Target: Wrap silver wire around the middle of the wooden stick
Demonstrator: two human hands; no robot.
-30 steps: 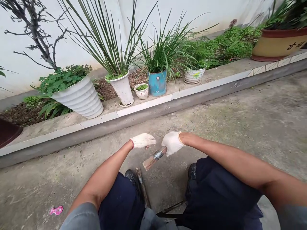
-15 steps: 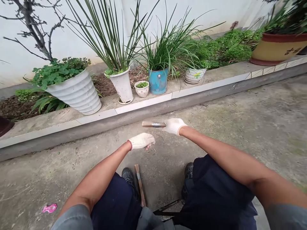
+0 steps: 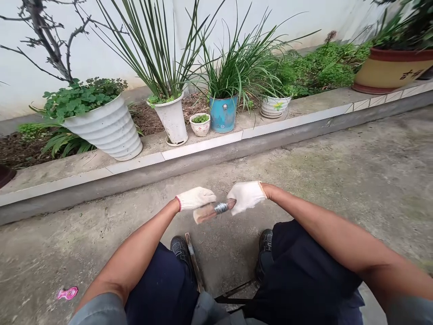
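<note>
My right hand (image 3: 246, 197), in a white knit glove, is closed around the darker end of a short wooden stick (image 3: 205, 213) with silvery wire wound about its middle. The stick's pale end points left and slightly down. Close above that end is my left hand (image 3: 196, 198), also gloved, its fingers drawn together. Whether it touches the wood, and what its fingertips hold, I cannot make out. A second, longer wooden stick (image 3: 194, 259) with a similar wire binding lies beside my left shoe (image 3: 180, 248).
A low tiled ledge (image 3: 203, 146) runs across in front. On it stand a ribbed white pot (image 3: 111, 131), a tall white pot (image 3: 171, 122), a blue pot (image 3: 223, 115) and others with plants. A pink object (image 3: 67, 293) lies on the concrete at left.
My right hand has come lower and nearer with the stick, which now tilts down to the left. My left hand has shifted slightly left, its fingers now just above the stick.
</note>
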